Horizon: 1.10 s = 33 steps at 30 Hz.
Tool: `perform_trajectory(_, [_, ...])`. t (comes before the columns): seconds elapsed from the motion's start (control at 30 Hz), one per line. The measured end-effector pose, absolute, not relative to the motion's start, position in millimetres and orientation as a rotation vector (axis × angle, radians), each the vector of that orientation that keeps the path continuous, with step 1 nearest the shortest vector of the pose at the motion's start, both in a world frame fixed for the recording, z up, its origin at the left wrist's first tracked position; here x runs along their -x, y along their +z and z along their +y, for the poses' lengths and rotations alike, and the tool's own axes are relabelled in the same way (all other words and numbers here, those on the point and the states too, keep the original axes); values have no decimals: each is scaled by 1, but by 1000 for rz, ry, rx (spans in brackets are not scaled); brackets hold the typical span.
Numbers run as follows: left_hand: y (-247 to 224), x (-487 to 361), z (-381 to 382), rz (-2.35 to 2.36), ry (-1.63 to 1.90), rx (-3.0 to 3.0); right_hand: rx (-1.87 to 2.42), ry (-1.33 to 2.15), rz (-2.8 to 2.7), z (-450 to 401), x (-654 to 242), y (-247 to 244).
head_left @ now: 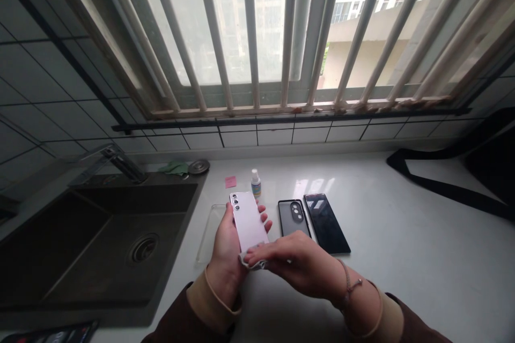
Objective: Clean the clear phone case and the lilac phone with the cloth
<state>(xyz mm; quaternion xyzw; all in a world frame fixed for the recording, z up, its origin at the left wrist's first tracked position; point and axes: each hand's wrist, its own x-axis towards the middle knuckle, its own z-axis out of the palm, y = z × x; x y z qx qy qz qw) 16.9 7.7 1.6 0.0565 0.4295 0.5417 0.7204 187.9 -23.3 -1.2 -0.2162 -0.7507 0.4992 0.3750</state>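
Observation:
My left hand [226,246] holds a pale pink smartphone [250,220], back side up, its three camera lenses at the top left. Fingers of that hand wrap round the phone's right edge. My right hand [295,260] presses a small grey cloth [253,262] against the phone's lower end. Just behind the phone stands a small spray bottle [256,183] with a white cap. To the right lie a dark phone case [288,220] and a black smartphone [326,223], screen up. A clear phone case [206,236] lies left of my left hand, partly hidden by it.
At the left is a dark sink [161,278] with a faucet [120,163]. By its rear corner lie a green cloth [175,168] and a metal drain cover [199,166]. A pink note [230,181] lies near the bottle. A black strap [418,179] rests at the right; a barred window stands behind.

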Motion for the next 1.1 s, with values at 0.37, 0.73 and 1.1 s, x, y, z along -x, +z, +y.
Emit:
perform_trajectory(0.37, [10, -22, -7, 731, 723, -395, 1065, 1183, -598, 18, -205, -27])
perform_trajectory(0.73, [2, -23, -8, 883, 698, -383, 895, 398, -1900, 6, -201, -29])
perform_trajectory(1.1, [-9, -25, 3, 713, 861, -125, 674, 454, -2202, -4, -192, -28])
